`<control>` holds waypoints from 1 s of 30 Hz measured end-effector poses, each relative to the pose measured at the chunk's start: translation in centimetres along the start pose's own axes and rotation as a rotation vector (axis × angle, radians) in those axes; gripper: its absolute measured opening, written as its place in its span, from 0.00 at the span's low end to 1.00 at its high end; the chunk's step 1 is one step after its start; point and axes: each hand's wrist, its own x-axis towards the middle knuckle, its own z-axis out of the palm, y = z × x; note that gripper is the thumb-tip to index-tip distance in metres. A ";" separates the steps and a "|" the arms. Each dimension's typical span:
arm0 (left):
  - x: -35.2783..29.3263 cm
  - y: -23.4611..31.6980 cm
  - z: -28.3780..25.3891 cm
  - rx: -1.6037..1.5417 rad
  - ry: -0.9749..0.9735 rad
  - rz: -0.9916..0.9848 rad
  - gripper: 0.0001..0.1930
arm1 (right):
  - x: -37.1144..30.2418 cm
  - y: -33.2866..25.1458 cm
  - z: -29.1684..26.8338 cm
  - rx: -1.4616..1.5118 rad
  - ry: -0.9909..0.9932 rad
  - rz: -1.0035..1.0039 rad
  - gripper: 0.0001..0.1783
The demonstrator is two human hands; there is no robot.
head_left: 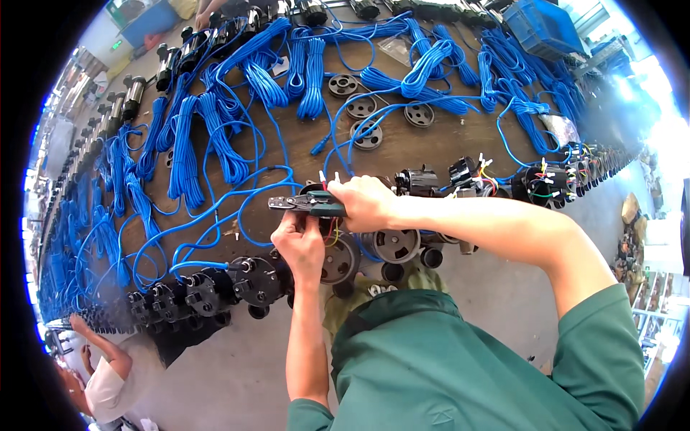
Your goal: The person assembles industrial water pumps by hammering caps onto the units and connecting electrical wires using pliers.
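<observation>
My right hand (365, 202) grips a crimping plier (302, 204) with dark green handles, its jaws pointing left over the bench edge. Just below it, my left hand (300, 244) pinches thin yellow and red wires (329, 231) coming out of a black pump motor (339, 260). White-tipped wire ends (328, 177) stick up behind the plier. A blue cable (215, 215) runs from this motor across the brown workbench (424, 147).
Black motors line the near bench edge to the left (215, 287) and right (539, 183). Coiled blue cables (313, 75) cover the bench, with black round caps (366, 133) in the middle. A blue crate (543, 25) stands far right. Another person (100, 373) works at lower left.
</observation>
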 end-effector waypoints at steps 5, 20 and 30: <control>0.5 -0.4 -0.1 0.037 0.023 0.038 0.04 | 0.4 0.5 0.7 0.013 0.028 -0.058 0.18; 0.9 -0.4 1.1 0.164 0.021 0.012 0.06 | 0.8 2.2 -3.9 0.174 -0.406 0.018 0.46; 0.7 -0.9 0.9 0.161 0.025 -0.013 0.07 | 1.0 3.6 -5.2 0.788 -0.423 0.190 0.42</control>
